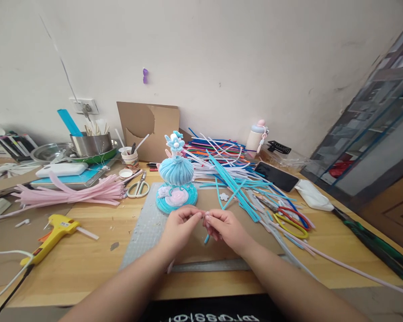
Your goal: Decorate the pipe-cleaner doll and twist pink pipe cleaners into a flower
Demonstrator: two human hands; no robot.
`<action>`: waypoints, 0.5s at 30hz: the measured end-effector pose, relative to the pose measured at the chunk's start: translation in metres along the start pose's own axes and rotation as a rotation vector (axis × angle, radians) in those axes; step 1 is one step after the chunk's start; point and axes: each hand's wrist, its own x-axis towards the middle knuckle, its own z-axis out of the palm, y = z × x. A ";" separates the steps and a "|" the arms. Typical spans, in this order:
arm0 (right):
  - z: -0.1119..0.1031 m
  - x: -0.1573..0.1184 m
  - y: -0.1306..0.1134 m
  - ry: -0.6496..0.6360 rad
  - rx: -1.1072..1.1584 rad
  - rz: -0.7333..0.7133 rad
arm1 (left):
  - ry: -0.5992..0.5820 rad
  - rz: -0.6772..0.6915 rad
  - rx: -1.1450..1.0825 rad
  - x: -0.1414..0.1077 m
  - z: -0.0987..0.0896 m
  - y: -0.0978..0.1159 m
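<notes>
My left hand (184,223) and my right hand (226,227) meet fingertip to fingertip over a brown cardboard sheet (255,241). Both are closed in a pinch; whatever they hold is small and mostly hidden by the fingers. A pink fuzzy end (170,267) shows below my left wrist; I cannot tell if it joins what is pinched. Just beyond my left hand stands a blue pipe-cleaner ornament (176,170), with flowers on top and a round blue and pink base. Blue pipe cleaners (233,185) lie beyond my right hand, near a small white flower piece (224,197).
A yellow glue gun (55,235), a pink pipe-cleaner bundle (70,192) and scissors (139,188) lie left. Pliers with green handles (376,243), a phone (277,175) and yellow-handled scissors (290,227) lie right. Piled pipe cleaners (218,150) and a bottle (256,137) stand behind.
</notes>
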 end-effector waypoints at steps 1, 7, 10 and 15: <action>-0.001 0.000 0.000 0.014 -0.007 -0.003 | -0.024 -0.014 -0.018 0.002 -0.003 0.002; -0.003 -0.002 0.002 -0.008 -0.055 -0.041 | -0.220 -0.375 -0.376 0.008 -0.017 0.001; -0.003 -0.002 0.002 -0.057 -0.027 -0.050 | -0.262 -0.453 -0.530 0.009 -0.016 -0.003; -0.002 -0.001 0.002 -0.113 0.002 -0.029 | -0.267 -0.421 -0.597 0.008 -0.010 -0.006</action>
